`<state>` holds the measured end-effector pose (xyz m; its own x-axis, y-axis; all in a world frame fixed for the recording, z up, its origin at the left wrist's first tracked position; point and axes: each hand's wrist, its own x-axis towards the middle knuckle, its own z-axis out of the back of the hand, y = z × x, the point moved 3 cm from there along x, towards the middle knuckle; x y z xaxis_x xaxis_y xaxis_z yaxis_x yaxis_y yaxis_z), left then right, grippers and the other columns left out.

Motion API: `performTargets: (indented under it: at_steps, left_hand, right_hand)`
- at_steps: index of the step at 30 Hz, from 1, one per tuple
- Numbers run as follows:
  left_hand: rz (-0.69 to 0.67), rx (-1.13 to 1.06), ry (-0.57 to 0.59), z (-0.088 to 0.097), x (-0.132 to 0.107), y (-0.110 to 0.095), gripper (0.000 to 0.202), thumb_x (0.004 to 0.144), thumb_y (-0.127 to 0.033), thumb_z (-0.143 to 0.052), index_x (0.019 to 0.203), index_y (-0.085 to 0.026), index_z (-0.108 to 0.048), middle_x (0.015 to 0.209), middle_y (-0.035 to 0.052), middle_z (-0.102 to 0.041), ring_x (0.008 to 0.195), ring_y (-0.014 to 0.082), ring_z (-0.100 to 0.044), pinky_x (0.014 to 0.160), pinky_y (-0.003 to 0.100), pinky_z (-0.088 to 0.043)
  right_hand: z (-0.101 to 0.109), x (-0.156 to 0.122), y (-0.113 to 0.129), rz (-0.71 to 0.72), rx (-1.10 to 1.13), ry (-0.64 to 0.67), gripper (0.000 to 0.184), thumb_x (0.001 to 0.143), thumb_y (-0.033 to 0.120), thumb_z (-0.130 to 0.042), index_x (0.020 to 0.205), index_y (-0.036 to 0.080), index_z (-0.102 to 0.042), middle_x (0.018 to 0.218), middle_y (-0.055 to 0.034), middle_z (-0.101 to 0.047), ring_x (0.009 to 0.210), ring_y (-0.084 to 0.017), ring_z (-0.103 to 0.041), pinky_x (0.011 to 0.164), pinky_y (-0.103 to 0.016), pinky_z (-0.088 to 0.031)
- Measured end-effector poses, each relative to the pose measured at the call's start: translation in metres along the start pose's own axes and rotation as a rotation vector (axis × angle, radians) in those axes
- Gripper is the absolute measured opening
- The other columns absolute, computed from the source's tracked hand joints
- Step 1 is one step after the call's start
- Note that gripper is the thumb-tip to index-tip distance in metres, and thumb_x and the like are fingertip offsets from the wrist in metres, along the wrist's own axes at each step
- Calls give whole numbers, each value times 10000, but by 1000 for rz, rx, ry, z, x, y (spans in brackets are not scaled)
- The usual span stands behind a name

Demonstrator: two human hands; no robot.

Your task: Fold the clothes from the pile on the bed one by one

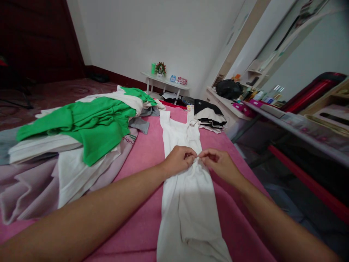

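Note:
A long white sleeveless garment, perhaps a dress, lies lengthwise on a pink bed cover, its shoulder straps at the far end. Part of it is folded over along the right side. Near its middle, my left hand is closed in a pinch on the gathered white cloth. My right hand meets it from the right, thumb and fingertips pinching the same gathered spot. The two sets of fingertips almost touch. Whatever small detail sits between them is too small to make out.
Loose clothes, with a green garment on top, are heaped at left. A folded black-and-white stack lies at the bed's far right. A cluttered dressing table runs along the right; a small white table stands by the wall.

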<state>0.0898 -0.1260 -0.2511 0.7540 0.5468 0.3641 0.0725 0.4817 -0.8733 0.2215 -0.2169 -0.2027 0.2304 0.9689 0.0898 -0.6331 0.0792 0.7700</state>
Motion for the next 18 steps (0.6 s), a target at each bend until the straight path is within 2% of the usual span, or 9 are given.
performTargets:
  at_steps: [4, 6, 8, 10, 13, 15, 16, 18]
  left_hand:
    - [-90, 101, -13, 1, 0, -3, 345, 679, -28, -473, 892, -148, -717, 893, 41, -631, 684, 108, -543, 645, 214, -434]
    - [-149, 122, 20, 0, 0, -3, 449, 650, 16, -431, 946, -168, -714, 1047, 54, -584, 677, 91, -539, 658, 219, -443]
    - [-186, 150, 82, -2, -1, -2, 514, 629, 38, -410, 980, -189, -710, 1175, 58, -527, 686, 82, -550, 671, 225, -450]
    - [-201, 199, 139, -4, -3, -1, 530, 620, 44, -410, 973, -205, -716, 1207, 50, -520, 756, 102, -579, 710, 234, -456]
    - [-206, 266, 188, -6, -5, -2, 506, 607, 41, -423, 913, -215, -734, 1085, 32, -596, 853, 145, -594, 749, 242, -457]
    - [-206, 280, 198, -6, -5, -3, 483, 594, 38, -434, 878, -207, -739, 1013, 29, -620, 835, 150, -595, 732, 243, -459]
    - [-207, 281, 196, -6, -6, -3, 472, 590, 35, -441, 868, -202, -739, 1001, 30, -622, 814, 148, -593, 718, 243, -459]
    - [-212, 270, 183, -6, -6, -3, 441, 592, 24, -461, 858, -195, -737, 995, 33, -621, 773, 139, -585, 693, 240, -457]
  right_hand:
    - [6, -78, 24, -133, -12, 233, 181, 759, 342, -597, 739, 167, -639, 707, -18, -623, 678, -139, -550, 634, -238, -419]
    - [5, -108, 30, -202, -13, 339, 175, 736, 339, -646, 805, 179, -648, 734, -9, -625, 671, -132, -538, 624, -228, -418]
    - [-2, -133, 29, -294, -1, 407, 286, 677, 304, -705, 938, 201, -649, 790, 1, -635, 675, -129, -536, 600, -213, -416]
    - [-12, -153, 25, -386, -34, 406, 415, 621, 241, -725, 1026, 226, -634, 826, 12, -631, 699, -132, -540, 592, -201, -410]
    - [-21, -173, 19, -420, -159, 348, 268, 616, 179, -668, 879, 221, -644, 738, 31, -594, 670, -126, -517, 569, -196, -376]
    - [-18, -182, 18, -385, -235, 273, 91, 657, 213, -640, 739, 211, -602, 650, 35, -557, 609, -119, -487, 534, -201, -347]
    - [-14, -187, 17, -355, -263, 242, 70, 683, 251, -633, 688, 211, -575, 619, 33, -549, 582, -118, -475, 517, -204, -337]
    - [-7, -196, 13, -291, -308, 230, 165, 729, 334, -616, 629, 218, -554, 584, 21, -559, 546, -121, -470, 489, -208, -329]
